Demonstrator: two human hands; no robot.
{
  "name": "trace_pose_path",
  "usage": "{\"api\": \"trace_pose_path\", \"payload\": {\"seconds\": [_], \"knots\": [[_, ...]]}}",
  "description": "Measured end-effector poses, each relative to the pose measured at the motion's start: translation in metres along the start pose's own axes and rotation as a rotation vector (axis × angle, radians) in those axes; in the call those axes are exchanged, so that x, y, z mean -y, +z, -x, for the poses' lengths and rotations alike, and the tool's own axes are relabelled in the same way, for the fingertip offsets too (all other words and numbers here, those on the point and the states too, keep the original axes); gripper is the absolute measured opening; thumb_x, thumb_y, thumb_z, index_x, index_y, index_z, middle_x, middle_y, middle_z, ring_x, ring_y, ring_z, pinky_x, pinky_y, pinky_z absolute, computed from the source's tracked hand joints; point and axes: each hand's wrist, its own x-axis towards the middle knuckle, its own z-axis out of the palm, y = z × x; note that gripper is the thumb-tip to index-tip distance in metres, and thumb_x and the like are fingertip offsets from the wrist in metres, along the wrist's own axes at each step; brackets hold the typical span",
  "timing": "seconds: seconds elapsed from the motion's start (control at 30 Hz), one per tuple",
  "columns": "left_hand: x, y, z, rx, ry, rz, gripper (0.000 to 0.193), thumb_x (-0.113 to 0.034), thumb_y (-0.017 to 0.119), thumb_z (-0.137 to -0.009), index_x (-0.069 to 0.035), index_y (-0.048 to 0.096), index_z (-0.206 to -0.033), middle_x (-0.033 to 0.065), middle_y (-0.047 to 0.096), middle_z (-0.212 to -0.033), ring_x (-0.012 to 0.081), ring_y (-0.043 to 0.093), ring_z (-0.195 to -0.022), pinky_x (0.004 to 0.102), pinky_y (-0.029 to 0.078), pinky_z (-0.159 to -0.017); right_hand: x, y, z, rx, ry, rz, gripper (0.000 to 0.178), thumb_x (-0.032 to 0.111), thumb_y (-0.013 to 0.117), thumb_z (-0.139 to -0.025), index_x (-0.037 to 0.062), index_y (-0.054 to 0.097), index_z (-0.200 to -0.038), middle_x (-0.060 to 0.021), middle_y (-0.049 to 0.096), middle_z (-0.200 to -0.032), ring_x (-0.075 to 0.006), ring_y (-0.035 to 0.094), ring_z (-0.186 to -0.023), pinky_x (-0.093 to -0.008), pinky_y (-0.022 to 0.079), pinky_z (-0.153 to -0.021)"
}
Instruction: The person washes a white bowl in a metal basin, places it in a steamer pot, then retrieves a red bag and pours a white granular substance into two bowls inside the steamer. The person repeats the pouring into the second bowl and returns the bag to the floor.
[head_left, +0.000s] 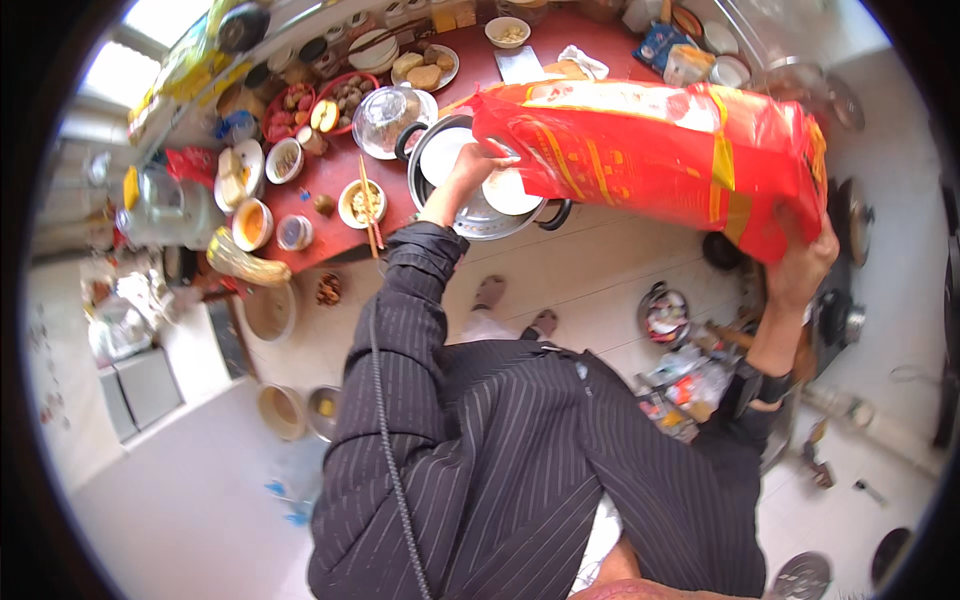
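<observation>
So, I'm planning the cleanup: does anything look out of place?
Yes: crumpled plastic lies heaped low on the right, like uncollected litter, and a small brown pile sits on the floor near the pale bucket, seemingly spilled.

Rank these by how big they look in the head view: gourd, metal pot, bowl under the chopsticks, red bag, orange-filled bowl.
1. Red bag
2. Metal pot, partly hidden
3. Gourd
The bowl under the chopsticks and the orange-filled bowl come last, too alike to rank.
</observation>
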Motion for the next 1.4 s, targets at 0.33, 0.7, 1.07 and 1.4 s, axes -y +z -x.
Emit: {"api": "trace_pose_path", "payload": {"seconds": [0.33,0.7,1.07,1.4], "knots": [[0.005,0.001,-0.002,0.011,0.038,-0.028,0.021,-0.009,0.08,-0.075,0.004,0.07,-0.088,0.0095,0.07,-0.079,0.0154,0.066,-0.075,0.0302,0.052,-0.07,-0.005,-0.004,0.005,0.007,0.014,-0.077,0.03,-0.007,0.069,-0.082,-0.0079,0.063,-0.112,-0.0106,0.069,-0.103,-0.0163,0.067,-0.086,-0.0287,0.055,-0.077],[-0.023,0.01,0.007,0.09,0.064,-0.005,0.016,0.003,0.073,-0.078,0.003,0.069,-0.093,0.0078,0.071,-0.085,0.0142,0.068,-0.077,0.0282,0.055,-0.072,-0.035,-0.042,0.028,-0.13,0.06,-0.123,0.031,-0.007,0.067,-0.083,-0.0051,0.061,-0.114,-0.0103,0.066,-0.113,-0.0187,0.063,-0.099,-0.0337,0.052,-0.088],[-0.019,0.018,-0.013,0.151,0.102,-0.019,0.018,-0.003,0.075,-0.078,0.0,0.07,-0.095,0.0051,0.072,-0.085,0.0126,0.068,-0.077,0.0279,0.055,-0.07,-0.073,-0.077,0.035,-0.228,0.083,-0.156,0.034,-0.007,0.071,-0.08,-0.0038,0.063,-0.113,-0.0093,0.065,-0.115,-0.0194,0.062,-0.102,-0.0354,0.049,-0.091],[-0.037,0.02,-0.011,0.154,0.084,-0.155,0.021,-0.002,0.072,-0.08,-0.001,0.069,-0.1,0.0064,0.072,-0.092,0.0147,0.068,-0.084,0.0294,0.054,-0.076,-0.073,-0.072,0.038,-0.264,0.111,-0.18,0.037,-0.006,0.072,-0.08,-0.0032,0.062,-0.115,-0.0084,0.065,-0.115,-0.0194,0.062,-0.102,-0.036,0.05,-0.093]]}}
